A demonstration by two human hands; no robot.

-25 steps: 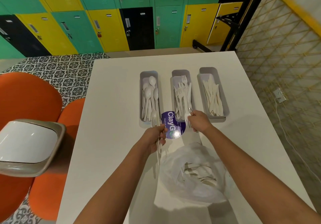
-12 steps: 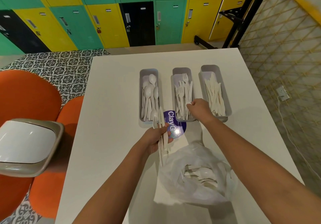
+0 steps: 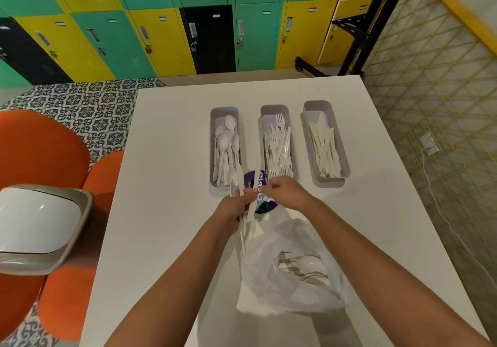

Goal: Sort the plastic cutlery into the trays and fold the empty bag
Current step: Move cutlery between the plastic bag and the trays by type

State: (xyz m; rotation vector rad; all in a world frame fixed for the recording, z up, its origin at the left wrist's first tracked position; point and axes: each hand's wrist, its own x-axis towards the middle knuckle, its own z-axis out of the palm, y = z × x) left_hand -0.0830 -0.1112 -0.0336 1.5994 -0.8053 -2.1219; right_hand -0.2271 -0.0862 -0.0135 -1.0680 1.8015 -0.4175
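Note:
Three grey trays stand side by side on the white table [image 3: 166, 158]: the left tray [image 3: 224, 111] holds spoons, the middle tray [image 3: 274, 110] forks, the right tray [image 3: 317, 106] knives. My left hand [image 3: 236, 206] is shut on a bunch of white cutlery [image 3: 251, 201], with a fork and a knife sticking up. My right hand [image 3: 286, 192] meets it just in front of the middle tray, fingertips pinching at a piece in the bunch. A clear plastic bag [image 3: 293, 271] with several pieces inside lies near me under my right forearm.
A round purple sticker [image 3: 251, 178] lies between the trays and my hands. A bin with a white swing lid [image 3: 37, 225] and orange seats [image 3: 40, 153] stand left of the table. Lockers line the far wall, and a cable runs along the floor at right.
My right hand has come back from the fork tray, empty, to my left hand. The left hand with its bunch has lifted slightly toward the trays.

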